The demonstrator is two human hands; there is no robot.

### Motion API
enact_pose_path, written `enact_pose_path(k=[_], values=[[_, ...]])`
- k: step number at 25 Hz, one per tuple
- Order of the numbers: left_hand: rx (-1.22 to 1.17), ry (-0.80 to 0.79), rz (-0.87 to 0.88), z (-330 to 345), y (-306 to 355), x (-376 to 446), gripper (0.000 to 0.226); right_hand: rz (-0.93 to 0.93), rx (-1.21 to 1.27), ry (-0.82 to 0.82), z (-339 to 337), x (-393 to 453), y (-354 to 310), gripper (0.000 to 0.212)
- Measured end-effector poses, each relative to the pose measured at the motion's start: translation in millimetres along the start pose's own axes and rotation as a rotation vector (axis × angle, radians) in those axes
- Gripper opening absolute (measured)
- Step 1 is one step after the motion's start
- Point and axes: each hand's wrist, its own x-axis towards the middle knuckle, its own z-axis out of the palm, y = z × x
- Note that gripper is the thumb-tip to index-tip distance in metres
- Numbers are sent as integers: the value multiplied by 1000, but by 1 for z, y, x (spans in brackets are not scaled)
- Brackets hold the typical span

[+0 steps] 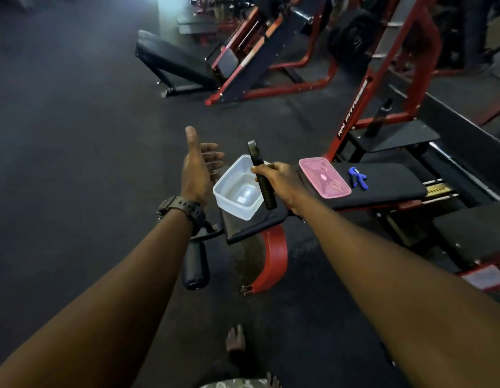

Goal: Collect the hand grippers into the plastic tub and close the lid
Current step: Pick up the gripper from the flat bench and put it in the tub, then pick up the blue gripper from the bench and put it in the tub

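Gym flooring of dark rubber surrounds a padded black worktop, with red-framed machines behind it.

At the left, the left hand is held spread beside the plastic tub, thumb up and fingers relaxed; nothing is gripped. A dark watch is worn on that wrist.

Next, the plastic tub is seen standing on the near end of the worktop, uncovered and apparently empty.

Directly above the tub's right rim, a black hand gripper is held in the right hand, whose fingers are curled round its lower handle. The gripper is judged stiff and moderately heavy, with textured handles that should resist slipping; it is best held by one handle and lowered, not dropped, since the thin tub may shift or tip.

Further right, the pink lid is seen lying flat on the worktop. It is judged light and flexible, and is best taken at an edge and pressed down at the corners.

At the far right, a blue hand gripper lies just beyond the lid, not yet collected.
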Motion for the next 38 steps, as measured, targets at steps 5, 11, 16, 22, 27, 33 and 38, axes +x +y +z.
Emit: enact_pose_path(k=[5,11,16,22,27,33,38], values=[[-20,60,-40,23,-33,100,83,56,-139,-51,14,109,28,30],[8,118,-155,39,-85,193,83,146,-564,-163,48,213,77,52],[37,170,-223,28,-135,241,80,55,-834,-184,93,276,135,79],[38,258,-264,23,-192,260,73,20,-1062,-346,133,295,216,84],[79,303,-250,28,-199,267,72,16,-1038,-402,142,297,233,78],[41,227,-154,57,-144,283,74,256,-354,-153,73,331,159,58],[73,67,-62,121,-52,293,81,207,68,138,-33,342,59,45]])
